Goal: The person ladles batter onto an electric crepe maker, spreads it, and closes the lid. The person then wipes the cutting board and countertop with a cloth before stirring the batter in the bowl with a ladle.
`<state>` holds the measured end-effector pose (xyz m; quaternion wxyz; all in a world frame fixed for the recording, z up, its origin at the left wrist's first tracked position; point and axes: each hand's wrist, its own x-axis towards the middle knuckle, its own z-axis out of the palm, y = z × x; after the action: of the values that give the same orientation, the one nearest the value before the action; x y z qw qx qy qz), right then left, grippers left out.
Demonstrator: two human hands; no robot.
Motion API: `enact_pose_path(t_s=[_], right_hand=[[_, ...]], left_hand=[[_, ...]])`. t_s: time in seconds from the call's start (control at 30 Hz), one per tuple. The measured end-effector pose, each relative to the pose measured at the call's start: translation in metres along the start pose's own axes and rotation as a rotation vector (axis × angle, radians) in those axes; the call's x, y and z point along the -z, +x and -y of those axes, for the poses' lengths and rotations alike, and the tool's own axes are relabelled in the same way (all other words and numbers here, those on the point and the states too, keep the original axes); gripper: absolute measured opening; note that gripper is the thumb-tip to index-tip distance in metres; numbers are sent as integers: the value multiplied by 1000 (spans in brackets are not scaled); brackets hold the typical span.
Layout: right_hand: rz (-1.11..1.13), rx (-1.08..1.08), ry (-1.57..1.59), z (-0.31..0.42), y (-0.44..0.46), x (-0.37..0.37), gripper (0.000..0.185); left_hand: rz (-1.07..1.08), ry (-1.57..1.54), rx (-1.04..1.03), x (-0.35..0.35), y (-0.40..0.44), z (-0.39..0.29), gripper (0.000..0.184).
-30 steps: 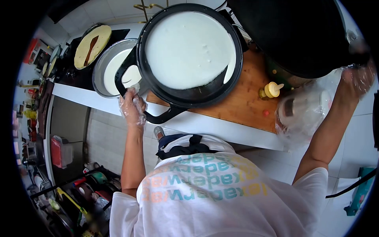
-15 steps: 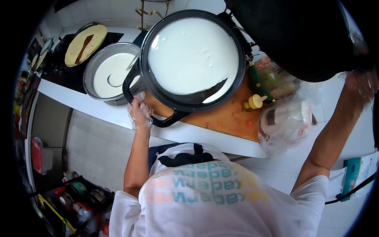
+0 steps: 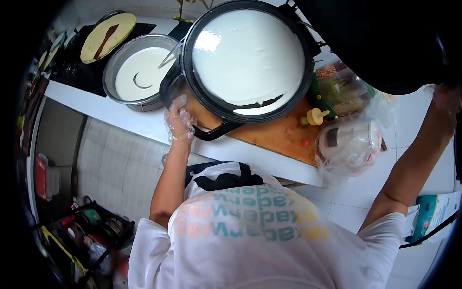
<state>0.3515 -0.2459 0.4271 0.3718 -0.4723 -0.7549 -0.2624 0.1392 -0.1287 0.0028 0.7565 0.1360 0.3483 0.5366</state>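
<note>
White liquid (image 3: pixel 245 58) is now reaching closer to the near edge of the black pan (image 3: pixel 255 118), and the dark bare strip there is shrinking compared with a moment ago. Nearest, the left hand (image 3: pixel 180 119), in clear plastic, is curling its fingers around the pan's looped handle (image 3: pixel 224 129). At the far right edge, the right hand (image 3: pixel 446 98) is meeting the rim of the raised black lid (image 3: pixel 365 48); blur and shadow are hiding whether its fingers are gripping.

On the near right, a plastic-wrapped container (image 3: pixel 349 139) is standing beside the wooden board (image 3: pixel 284 135) on the white bench (image 3: pixel 77 98). Just beyond it, a yellow-topped bottle (image 3: pixel 315 116) is sitting near the clear jars (image 3: pixel 346 91). The pan is tilting over the board. To its left, a metal bowl (image 3: pixel 144 43) is holding more white liquid and a ladle (image 3: pixel 168 58). At the far left, a brown spatula (image 3: pixel 104 42) is lying on a yellow pancake (image 3: pixel 119 36).
</note>
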Motion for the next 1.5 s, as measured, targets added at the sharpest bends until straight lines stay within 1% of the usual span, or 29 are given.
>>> enact_pose_path(t_s=[0.33,0.47,0.5,0.6,0.7,0.97,1.13,1.17,1.23,1.33,1.37,1.43,1.47,1.5], right_hand=[[-1,-11,50,1,-3,-22,31],[-4,-19,71,1,-4,-30,29],[-5,-23,75,1,-4,-31,28],[-7,-33,94,2,-4,-37,27],[-18,-55,121,3,-4,-43,26],[-59,-155,215,-2,2,-66,25],[-65,-241,290,-12,5,-80,25],[-63,-264,314,-17,5,-81,25],[-83,-319,333,-22,4,-85,25],[-173,-434,127,-14,6,-95,27],[-234,-461,105,-17,3,-104,27],[-235,-495,125,-25,-2,-103,28],[-174,-501,170,-29,-5,-98,29],[-113,-506,215,-34,-8,-93,30]], left_hand=[[-11,-48,136,-4,-8,15,22],[-40,-54,221,-5,-12,17,30],[-24,-52,247,-2,-11,21,35],[3,-108,258,2,-11,27,35],[-30,-94,292,0,-15,28,33],[-103,-56,433,1,-34,25,37],[-111,-48,523,1,-39,14,39],[-155,-16,527,-1,-41,10,40],[-171,6,539,-6,-48,-2,36],[-202,29,572,-14,-58,-20,33],[-214,34,585,-17,-61,-25,33],[-217,19,589,-17,-65,-37,33],[-219,11,592,-19,-67,-44,33],[-236,43,568,-28,-73,-53,42]])
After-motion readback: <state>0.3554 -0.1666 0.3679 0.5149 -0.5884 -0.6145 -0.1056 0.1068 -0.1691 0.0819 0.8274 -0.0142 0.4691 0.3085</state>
